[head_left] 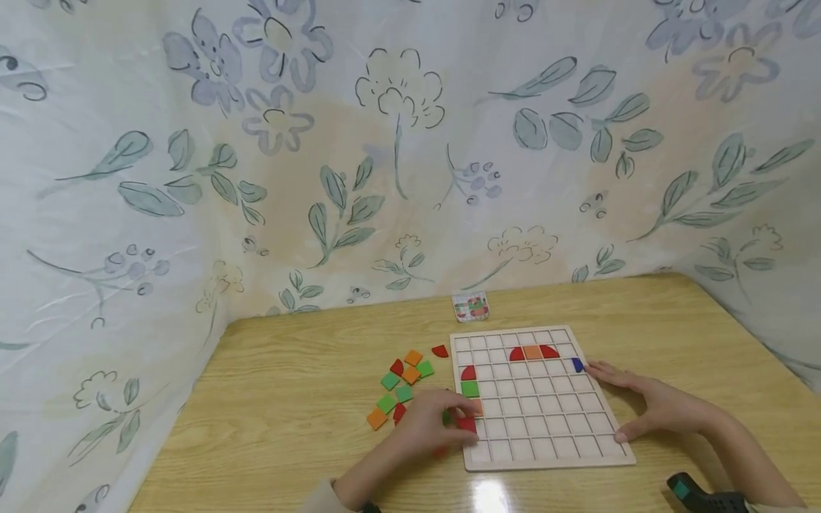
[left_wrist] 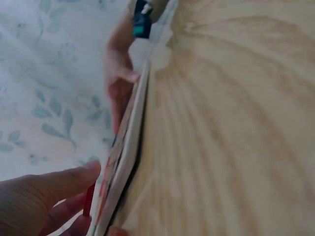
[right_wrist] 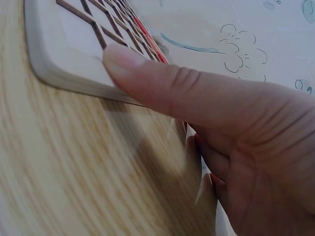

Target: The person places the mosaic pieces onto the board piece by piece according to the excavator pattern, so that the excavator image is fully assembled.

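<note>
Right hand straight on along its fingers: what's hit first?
Likely the blue piece, on the board just ahead of the right hand; depth is unclear, so they may be touching.

This looked like a screened-off tabletop booth, though whether it stood in a home, a lab or an office could not be told. Pale floral sheeting [head_left: 410,164] ran round from nine o'clock through twelve to three, creased at nine, behind and beside a wood-grain worktop [head_left: 288,377]. A gridded board [head_left: 532,427] with loose coloured tiles [head_left: 404,393] at its nine o'clock gave it a play-table air.
</note>
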### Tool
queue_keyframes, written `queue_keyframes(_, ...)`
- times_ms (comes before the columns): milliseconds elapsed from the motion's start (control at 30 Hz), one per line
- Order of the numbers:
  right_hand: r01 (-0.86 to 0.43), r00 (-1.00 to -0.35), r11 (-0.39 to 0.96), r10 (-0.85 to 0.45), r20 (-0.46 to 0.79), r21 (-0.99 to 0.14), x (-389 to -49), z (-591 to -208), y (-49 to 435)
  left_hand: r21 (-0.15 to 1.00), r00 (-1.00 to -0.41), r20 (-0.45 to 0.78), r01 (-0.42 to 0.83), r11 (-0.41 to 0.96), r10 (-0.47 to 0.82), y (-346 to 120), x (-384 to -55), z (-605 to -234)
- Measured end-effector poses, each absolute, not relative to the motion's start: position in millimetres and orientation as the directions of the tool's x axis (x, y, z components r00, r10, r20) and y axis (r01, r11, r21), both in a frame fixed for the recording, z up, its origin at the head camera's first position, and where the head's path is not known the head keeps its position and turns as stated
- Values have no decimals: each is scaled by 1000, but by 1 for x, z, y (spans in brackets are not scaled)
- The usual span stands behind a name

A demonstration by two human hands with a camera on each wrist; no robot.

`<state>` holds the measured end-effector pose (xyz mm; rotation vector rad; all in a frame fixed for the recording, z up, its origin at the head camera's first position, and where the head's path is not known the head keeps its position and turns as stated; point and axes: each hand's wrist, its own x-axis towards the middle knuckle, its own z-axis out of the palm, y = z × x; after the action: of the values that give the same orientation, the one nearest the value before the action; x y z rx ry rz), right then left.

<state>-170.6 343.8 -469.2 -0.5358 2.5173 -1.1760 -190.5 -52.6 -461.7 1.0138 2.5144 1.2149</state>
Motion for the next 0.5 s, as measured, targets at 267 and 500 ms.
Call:
queue_keyframes(267, -199, -884, 602, -450, -123, -774, -171, -469, 344, 668, -748, 138, 555, 496, 650, -42, -191, -465)
queue_keyframes(500, -215, -883, 601, -457, -110, -770, -171, -468, 342, 733, -742, 110, 509, 450, 661, -41, -192, -466)
